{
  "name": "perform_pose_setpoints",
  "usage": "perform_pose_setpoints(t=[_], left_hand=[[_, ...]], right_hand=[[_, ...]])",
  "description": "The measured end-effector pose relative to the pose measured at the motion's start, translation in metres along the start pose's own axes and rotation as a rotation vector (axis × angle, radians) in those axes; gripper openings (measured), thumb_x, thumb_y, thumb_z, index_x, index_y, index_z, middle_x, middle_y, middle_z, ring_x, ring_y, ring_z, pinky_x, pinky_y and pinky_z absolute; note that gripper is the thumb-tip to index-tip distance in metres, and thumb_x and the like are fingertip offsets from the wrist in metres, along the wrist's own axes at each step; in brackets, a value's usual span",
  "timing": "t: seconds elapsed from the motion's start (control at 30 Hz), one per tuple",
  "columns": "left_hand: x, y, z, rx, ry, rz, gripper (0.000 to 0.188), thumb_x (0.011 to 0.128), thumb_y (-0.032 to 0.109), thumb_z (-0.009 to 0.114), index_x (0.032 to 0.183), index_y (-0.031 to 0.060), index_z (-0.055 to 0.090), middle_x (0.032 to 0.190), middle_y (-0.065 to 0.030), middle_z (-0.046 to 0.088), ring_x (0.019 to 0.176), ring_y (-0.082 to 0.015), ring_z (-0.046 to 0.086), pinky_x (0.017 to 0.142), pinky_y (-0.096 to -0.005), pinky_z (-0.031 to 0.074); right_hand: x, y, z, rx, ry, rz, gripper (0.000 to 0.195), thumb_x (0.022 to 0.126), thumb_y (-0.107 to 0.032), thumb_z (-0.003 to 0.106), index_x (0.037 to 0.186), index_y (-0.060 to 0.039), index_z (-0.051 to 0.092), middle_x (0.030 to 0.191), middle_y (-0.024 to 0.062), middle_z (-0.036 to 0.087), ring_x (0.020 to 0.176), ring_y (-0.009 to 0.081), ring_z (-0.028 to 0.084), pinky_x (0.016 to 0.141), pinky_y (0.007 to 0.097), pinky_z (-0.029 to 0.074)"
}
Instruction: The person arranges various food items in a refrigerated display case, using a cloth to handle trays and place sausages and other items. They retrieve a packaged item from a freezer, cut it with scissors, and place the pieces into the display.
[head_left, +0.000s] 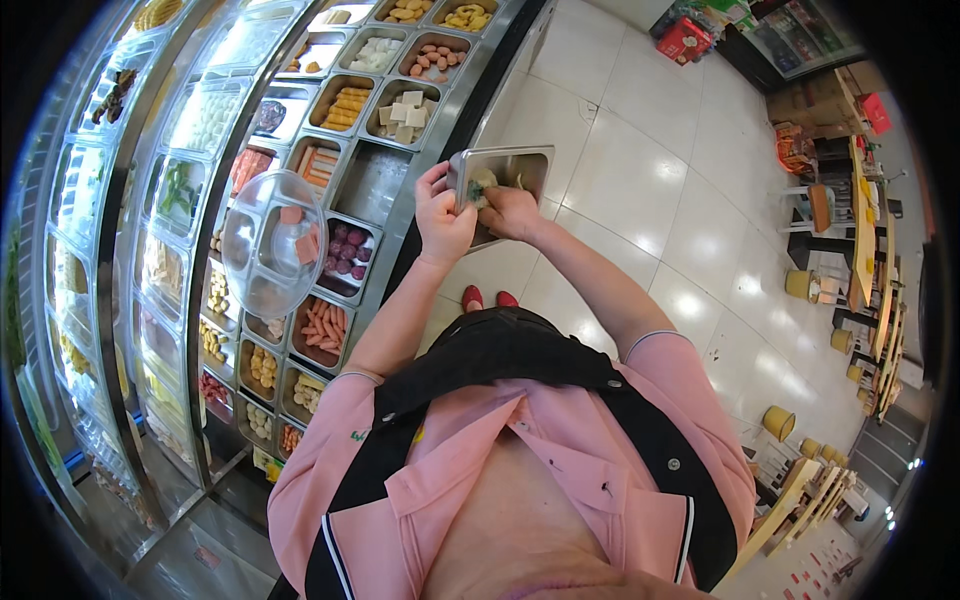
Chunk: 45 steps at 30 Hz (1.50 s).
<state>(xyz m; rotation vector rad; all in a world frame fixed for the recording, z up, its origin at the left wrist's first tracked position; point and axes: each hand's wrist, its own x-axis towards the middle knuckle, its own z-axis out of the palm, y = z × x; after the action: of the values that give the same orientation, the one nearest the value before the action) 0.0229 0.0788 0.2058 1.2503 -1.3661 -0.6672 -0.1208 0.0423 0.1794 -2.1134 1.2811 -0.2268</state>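
My left hand (441, 217) grips the near left rim of a rectangular stainless steel food pan (534, 166), which is tilted towards me. Inside the pan, my right hand (510, 210) has its fingers on pale food pieces (484, 180) with something dark green among them; its fingertips are partly hidden, so its hold is unclear. To the left, a clear plastic lid or bowl (274, 244) rests over the counter pans, with pinkish blocks (306, 246) showing at it. An empty steel pan (373, 182) sits in the counter beside purple balls (349, 251).
Steel pans of tofu cubes (405, 116), sausages (324, 324) and other foods fill the display counter, whose metal edge (457, 112) runs along my left. Shelves with clear containers (180, 180) stand beyond. Tiled floor (622, 165) lies to the right, with tables (862, 232) and stools farther off.
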Motion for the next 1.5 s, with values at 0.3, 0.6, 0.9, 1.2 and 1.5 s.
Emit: perform_pose_setpoints(t=[0.3,0.6,0.9,1.2,1.5], left_hand=[[0.027,-0.041,-0.015,0.024,0.258,-0.113,0.015,0.078,0.014,0.068,0.073,-0.0001,0.065,0.121,-0.0106,0.046,0.097,-0.0153,0.053,0.08,-0.0272,0.043],[0.01,-0.115,-0.058,-0.385,0.724,-0.8,0.018,0.08,0.017,0.066,0.079,0.0005,0.06,0.075,-0.0022,0.06,0.066,-0.0092,0.053,0.059,-0.0266,0.043],[-0.008,-0.231,-0.095,-0.138,0.882,-0.969,0.036,0.076,0.029,0.07,0.082,-0.0025,0.054,0.082,-0.0109,0.059,0.067,-0.0202,0.054,0.061,-0.0356,0.045],[0.0,-0.177,-0.107,0.201,0.689,-0.959,0.04,0.064,0.021,0.069,0.091,-0.006,0.057,0.1,-0.0228,0.059,0.091,-0.0362,0.056,0.084,-0.0414,0.042],[-0.027,-0.156,-0.1,0.537,0.58,-0.747,0.051,0.071,0.012,0.061,0.118,-0.0016,0.047,0.118,-0.0237,0.047,0.108,-0.0341,0.046,0.093,-0.0392,0.037]], right_hand=[[-0.063,0.104,-0.042,1.052,-0.607,0.375,0.022,0.07,-0.011,0.054,0.089,-0.0027,0.062,0.077,0.002,0.059,0.071,0.011,0.054,0.066,0.0265,0.046],[-0.135,0.157,-0.017,-0.026,-0.065,0.64,0.026,0.079,-0.028,0.054,0.087,-0.0065,0.065,0.085,0.0155,0.065,0.082,0.031,0.063,0.073,0.0396,0.049],[-0.105,0.103,0.006,0.323,-0.009,0.563,0.031,0.078,-0.035,0.062,0.081,-0.0038,0.064,0.074,0.0121,0.063,0.072,0.0221,0.061,0.066,0.0348,0.047],[-0.023,0.038,-0.024,0.35,0.1,0.358,0.032,0.07,-0.028,0.069,0.092,-0.0064,0.062,0.084,0.0122,0.062,0.078,0.02,0.059,0.07,0.0322,0.047],[0.114,0.006,-0.015,0.682,0.363,0.264,0.027,0.076,-0.022,0.064,0.096,-0.0038,0.061,0.088,0.0105,0.062,0.081,0.0168,0.057,0.072,0.0301,0.046]])
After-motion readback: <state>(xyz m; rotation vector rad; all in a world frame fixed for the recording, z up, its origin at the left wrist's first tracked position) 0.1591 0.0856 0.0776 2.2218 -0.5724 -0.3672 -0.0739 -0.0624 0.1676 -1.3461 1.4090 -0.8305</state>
